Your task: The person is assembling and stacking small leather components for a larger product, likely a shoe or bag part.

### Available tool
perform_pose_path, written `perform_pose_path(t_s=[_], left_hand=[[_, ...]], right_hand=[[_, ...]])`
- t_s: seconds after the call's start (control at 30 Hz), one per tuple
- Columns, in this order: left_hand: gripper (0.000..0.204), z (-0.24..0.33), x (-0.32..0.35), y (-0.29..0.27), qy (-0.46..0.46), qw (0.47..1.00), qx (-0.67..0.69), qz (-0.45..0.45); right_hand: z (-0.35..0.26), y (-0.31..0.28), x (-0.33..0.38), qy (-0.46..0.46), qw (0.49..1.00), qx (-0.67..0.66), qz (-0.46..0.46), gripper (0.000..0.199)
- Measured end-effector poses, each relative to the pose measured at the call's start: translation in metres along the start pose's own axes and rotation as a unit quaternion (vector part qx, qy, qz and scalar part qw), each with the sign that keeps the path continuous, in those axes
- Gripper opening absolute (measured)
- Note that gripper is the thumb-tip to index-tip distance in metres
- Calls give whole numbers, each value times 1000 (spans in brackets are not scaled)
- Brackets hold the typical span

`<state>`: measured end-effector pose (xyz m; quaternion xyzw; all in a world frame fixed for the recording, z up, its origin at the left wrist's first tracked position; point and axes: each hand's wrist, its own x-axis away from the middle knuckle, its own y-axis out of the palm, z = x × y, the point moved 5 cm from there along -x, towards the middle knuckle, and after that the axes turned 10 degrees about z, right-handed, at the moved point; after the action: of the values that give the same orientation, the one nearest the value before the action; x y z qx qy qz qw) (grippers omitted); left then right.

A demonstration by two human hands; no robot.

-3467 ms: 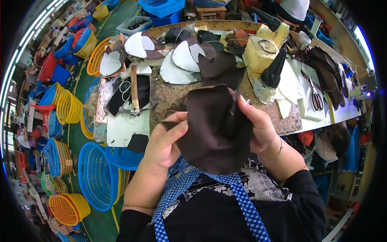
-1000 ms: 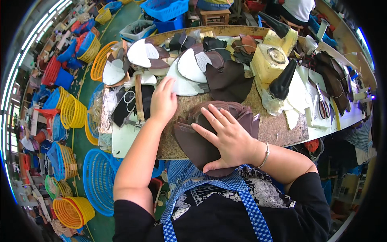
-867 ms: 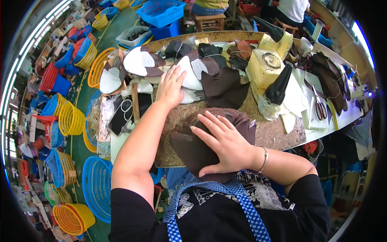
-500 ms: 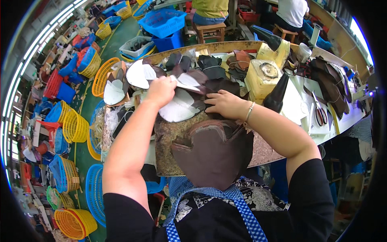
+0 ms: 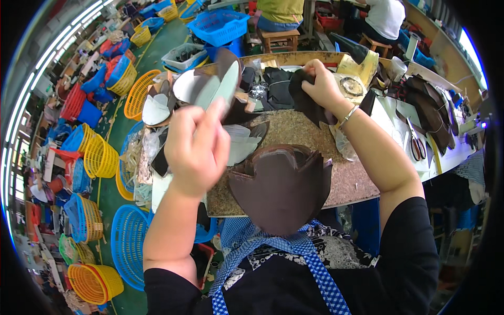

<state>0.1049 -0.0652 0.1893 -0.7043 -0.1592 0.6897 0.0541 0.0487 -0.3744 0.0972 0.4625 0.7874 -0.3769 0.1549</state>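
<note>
My left hand (image 5: pixel 195 147), smeared by motion, is closed on a dark brown leather piece with pale backing (image 5: pixel 227 81), raised above the workbench. My right hand (image 5: pixel 323 86) is closed on a dark leather piece (image 5: pixel 306 105) at the far side of the cutting board (image 5: pixel 299 134). Closest to me, a stack of dark brown leather pieces (image 5: pixel 281 197) hangs partly over the board's near edge. Between that stack and my left hand lies a white-backed piece (image 5: pixel 242 147), partly hidden by the hand.
White pieces (image 5: pixel 156 109) lie at the bench's left end. Black bundled pieces (image 5: pixel 278 86) sit at the back. Scissors (image 5: pixel 416 140) rest on the right, near tied brown leather (image 5: pixel 430 113). Blue and yellow baskets (image 5: pixel 128 244) stand on the floor at left. People (image 5: pixel 278 13) sit beyond the bench.
My left hand has lifted the white-backed piece and come nearer to me. My right hand has moved away to the far side of the board and now grips a dark piece.
</note>
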Motion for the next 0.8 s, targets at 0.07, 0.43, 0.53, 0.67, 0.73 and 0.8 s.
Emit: perform_pose_path(t_s=[0.07,0.43,0.53,0.67,0.73,0.8], left_hand=[[32,-34,6,12,-118,991,57,-5],[40,88,16,-28,92,971,144,-168],[46,131,94,-6,45,918,244,-309],[50,115,87,-15,-67,908,307,-278],[61,92,61,-24,-135,953,227,-148],[71,64,43,-26,-208,963,167,-44]], right_hand=[[-24,-10,-4,-41,996,-76,14,19],[-84,-59,-2,-125,989,49,62,23],[-80,-60,7,-95,992,48,64,21],[-107,-62,34,-141,988,-5,67,12],[-143,-64,56,-160,983,-91,-2,10],[-174,-62,81,-165,959,-186,-136,13]])
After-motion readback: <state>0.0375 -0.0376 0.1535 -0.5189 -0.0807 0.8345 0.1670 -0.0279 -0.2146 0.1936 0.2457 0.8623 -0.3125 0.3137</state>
